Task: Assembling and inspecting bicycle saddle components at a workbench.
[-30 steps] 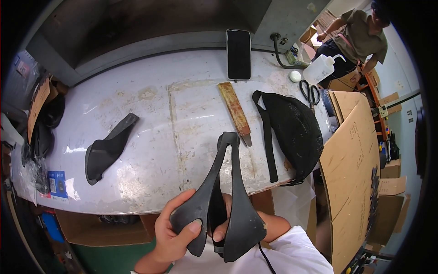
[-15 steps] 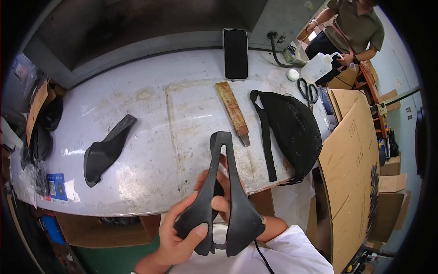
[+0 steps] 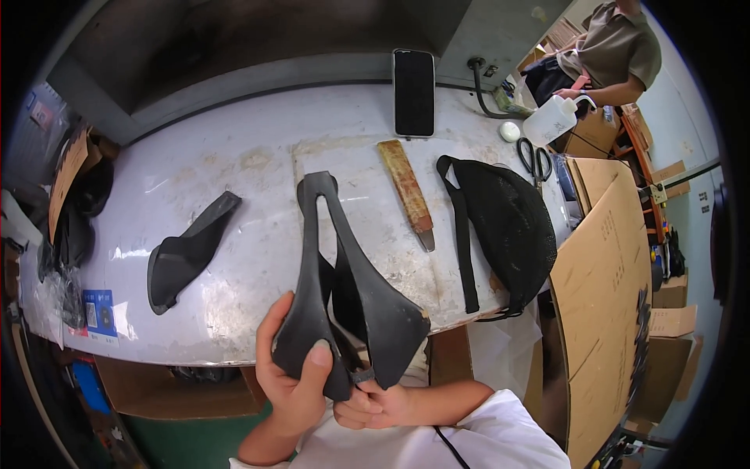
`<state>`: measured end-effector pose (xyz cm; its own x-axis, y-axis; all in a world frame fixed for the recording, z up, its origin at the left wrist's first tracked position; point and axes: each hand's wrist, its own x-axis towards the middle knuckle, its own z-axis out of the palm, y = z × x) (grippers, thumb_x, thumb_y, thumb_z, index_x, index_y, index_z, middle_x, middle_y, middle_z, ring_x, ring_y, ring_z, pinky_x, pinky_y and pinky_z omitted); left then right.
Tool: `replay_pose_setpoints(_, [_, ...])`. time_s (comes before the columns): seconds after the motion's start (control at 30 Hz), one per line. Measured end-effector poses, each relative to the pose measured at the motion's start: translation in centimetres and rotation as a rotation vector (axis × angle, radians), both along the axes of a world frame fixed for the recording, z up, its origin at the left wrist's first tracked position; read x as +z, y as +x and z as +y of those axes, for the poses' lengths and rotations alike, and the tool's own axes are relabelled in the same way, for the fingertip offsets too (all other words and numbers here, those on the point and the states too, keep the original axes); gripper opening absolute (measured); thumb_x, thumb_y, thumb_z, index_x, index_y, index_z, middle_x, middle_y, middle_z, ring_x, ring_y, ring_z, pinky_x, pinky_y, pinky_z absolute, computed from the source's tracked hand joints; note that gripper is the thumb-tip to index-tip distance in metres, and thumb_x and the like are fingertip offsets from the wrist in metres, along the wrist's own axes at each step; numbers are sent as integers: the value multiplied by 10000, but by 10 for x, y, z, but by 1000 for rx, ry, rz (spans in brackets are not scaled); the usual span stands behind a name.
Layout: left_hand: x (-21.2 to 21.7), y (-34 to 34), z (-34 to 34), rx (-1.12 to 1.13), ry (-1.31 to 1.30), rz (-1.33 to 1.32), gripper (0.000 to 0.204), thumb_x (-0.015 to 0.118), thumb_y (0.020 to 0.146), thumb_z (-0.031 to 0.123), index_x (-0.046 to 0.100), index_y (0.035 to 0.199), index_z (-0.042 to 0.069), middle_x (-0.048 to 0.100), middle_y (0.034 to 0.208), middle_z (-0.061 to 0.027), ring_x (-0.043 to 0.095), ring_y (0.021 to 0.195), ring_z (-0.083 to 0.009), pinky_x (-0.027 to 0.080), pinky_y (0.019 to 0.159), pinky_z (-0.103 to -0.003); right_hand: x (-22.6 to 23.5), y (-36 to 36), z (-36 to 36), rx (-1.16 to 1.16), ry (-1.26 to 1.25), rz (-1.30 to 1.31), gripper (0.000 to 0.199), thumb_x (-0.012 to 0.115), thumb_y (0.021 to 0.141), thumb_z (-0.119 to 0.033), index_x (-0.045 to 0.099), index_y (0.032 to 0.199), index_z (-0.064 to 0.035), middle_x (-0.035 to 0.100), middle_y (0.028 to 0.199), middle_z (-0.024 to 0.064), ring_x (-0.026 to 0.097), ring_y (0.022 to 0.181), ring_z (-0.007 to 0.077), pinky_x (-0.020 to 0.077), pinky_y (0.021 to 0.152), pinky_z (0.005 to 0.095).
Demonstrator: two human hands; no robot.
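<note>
black saddle shell held in both hands, blue label at table's left edge.

The black, forked, matte plastic saddle-shaped shell stands nearly upright, its narrow joined tip pointing away from me and its two wide wings spreading down into my palms, with a long open slot running between the wings.

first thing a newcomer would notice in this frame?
The black forked saddle shell held up at centre, with the left hand gripping its wide end and the right hand under it. Behind it, on the worn white workbench, lie another black shell piece at left and a black mesh bag at right.
</note>
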<state>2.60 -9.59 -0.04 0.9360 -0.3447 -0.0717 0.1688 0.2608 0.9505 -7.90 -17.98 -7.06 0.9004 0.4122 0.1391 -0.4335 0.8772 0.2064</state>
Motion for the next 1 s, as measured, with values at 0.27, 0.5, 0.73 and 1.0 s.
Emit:
replay_pose_setpoints(0.27, [-15,-6,-2,235,28,-230,780,577,876,97,130,1506,-14,429,1366,-237,537,1159,-243,431,989,-334,13,11,-12,68,-182,51,430,443,1028,-369,486,679,-122,338,445,-85,329,339,60,259,389,247])
replay_pose_setpoints(0.5, [-13,-9,-12,322,-104,-294,729,542,906,136,150,1510,20,511,1310,-209,551,1123,-235,445,965,-323,22,14,-12,72,-332,77,502,490,1002,-418,471,599,-120,367,423,-56,353,339,97,269,396,257])
replay_pose_setpoints(0.73, [-10,10,-8,296,-60,-148,633,531,944,118,227,1490,13,510,1310,-160,543,1091,-175,444,940,-293,23,9,-19,-609,-1217,26,380,625,940,-326,628,763,11,538,574,57,483,452,123,355,446,258])
replay_pose_setpoints(1.0, [-4,9,-12,226,-39,-140,620,536,940,92,223,1461,-28,498,1298,-199,540,1122,-193,442,964,-306,36,24,-31,-834,-1805,-757,929,676,858,-471,237,1480,62,85,1491,434,643,690,235,518,595,307])
